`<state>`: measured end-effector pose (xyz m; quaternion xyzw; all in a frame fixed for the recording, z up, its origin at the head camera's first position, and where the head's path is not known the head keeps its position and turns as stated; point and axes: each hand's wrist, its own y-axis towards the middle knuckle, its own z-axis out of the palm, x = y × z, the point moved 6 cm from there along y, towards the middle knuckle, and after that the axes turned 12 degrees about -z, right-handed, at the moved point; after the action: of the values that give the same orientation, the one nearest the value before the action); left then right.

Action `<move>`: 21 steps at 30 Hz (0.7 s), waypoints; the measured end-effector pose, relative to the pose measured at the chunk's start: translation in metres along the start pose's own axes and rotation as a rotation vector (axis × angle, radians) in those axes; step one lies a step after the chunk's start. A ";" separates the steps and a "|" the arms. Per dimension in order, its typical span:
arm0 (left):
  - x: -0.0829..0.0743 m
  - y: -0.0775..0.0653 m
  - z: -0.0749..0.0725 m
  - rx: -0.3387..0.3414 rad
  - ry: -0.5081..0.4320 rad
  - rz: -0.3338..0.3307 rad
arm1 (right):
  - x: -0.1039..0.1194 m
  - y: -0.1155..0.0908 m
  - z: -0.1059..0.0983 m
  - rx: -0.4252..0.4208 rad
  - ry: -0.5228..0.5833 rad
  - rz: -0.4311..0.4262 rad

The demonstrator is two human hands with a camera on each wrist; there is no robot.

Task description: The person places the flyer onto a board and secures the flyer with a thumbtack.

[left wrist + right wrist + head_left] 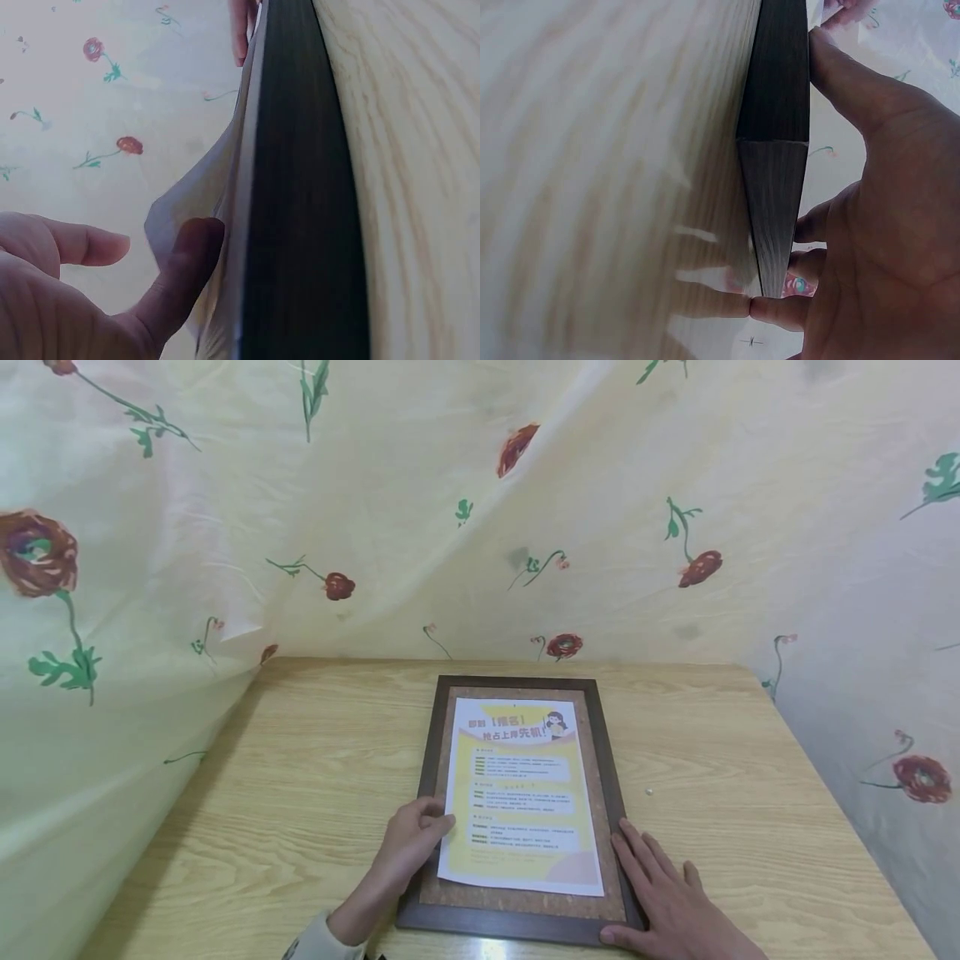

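Lt wood-grain table (322, 760), yellowish-tan, grain mostly running side to side. Cream cloth (420, 510) hangs behind it + along L & R sides, wall-like, w/ soft folds incl. a long diag. one at back. Print = scattered red flowers (564, 646) w/ green stems & lvs; biggest bloom (39, 553) far L. R side of cloth looks greyer, cooler. Bright reflection (492, 948) nr table's front, approx. ctr. Wrist views: cloth paler, bluish-white; tabletop glossy in R one.
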<state>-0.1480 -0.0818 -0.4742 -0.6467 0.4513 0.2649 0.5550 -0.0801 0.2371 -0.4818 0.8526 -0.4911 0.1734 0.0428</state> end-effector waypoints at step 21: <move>-0.016 -0.024 -0.026 -0.194 0.189 0.179 | -0.001 0.001 0.002 0.027 -0.004 0.013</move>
<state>-0.1381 -0.1027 -0.4426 -0.6765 0.5296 0.2933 0.4193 -0.0809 0.2370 -0.4844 0.8502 -0.4944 0.1787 0.0291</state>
